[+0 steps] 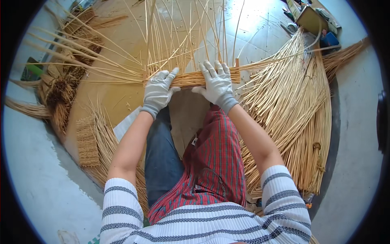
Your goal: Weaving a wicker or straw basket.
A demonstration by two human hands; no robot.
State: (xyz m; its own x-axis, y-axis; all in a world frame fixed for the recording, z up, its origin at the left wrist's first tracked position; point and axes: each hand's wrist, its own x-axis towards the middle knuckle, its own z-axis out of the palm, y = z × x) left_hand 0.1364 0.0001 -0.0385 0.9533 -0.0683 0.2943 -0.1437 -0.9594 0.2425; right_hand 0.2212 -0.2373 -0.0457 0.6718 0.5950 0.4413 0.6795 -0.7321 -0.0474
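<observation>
A narrow woven wicker panel [189, 79] lies crosswise in front of me, its long loose rods fanning away from its far side and out to the left and right. In a white-grey work glove, my left hand [159, 90] grips the panel near its left end, thumb on the near edge. My right hand [217, 84], gloved the same way, holds it nearer the right end, fingers over the top and thumb turned inward. Parts of the weave are hidden under both gloves. Beyond the panel, upright rods [170, 44] stand up from it.
To the right lies a big heap of pale wicker rods [292, 110]. A finished-looking woven piece [87, 142] with loose rods sits at the left. Darker bundles [61, 93] rest along the left wall. A yellowish container [310, 20] and a blue object [330, 39] stand at the far right.
</observation>
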